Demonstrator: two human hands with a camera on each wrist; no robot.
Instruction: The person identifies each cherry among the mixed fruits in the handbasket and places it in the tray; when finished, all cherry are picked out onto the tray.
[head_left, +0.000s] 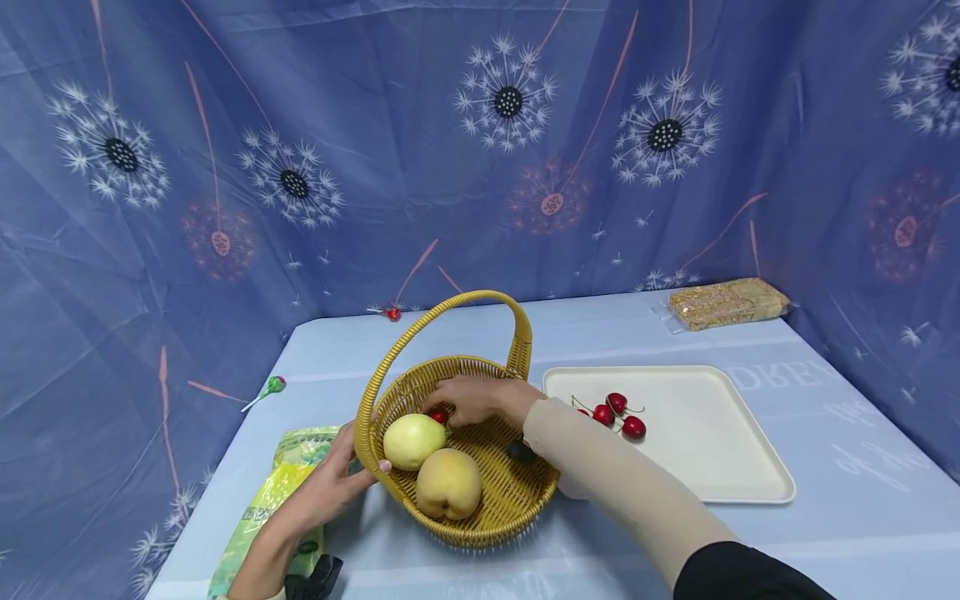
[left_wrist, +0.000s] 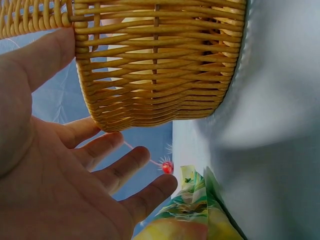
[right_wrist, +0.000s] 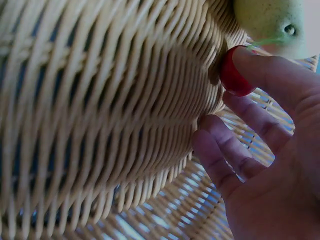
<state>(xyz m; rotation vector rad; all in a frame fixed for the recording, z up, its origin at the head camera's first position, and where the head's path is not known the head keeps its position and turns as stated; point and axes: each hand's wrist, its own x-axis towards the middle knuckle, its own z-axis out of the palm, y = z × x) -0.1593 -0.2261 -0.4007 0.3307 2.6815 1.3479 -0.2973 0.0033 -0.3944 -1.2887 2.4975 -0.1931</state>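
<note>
A yellow wicker basket (head_left: 498, 500) with a tall arched handle stands tilted in the head view. My left hand (head_left: 330, 483) holds its left side by the foot of the handle, thumb at the rim, the other fingers spread along the outer wall (left_wrist: 155, 75). Inside, my right hand (head_left: 472, 400) pinches a red cherry (right_wrist: 235, 72) between thumb and index finger, close to the woven wall. Beside the cherry sits a pale yellow-green fruit (head_left: 414, 442), with a peach (head_left: 448, 485) in front of it. A dark round thing (head_left: 520, 452) is partly covered by my right sleeve.
Several cherries (head_left: 633, 428) lie on a cream tray (head_left: 712, 433) to the right. Behind it is a packaged tan item (head_left: 727, 303). A green-yellow bag (head_left: 262, 500) lies under my left forearm. Lollipops, one green (head_left: 276, 384) and one red (head_left: 393, 314), lie near the table's edges.
</note>
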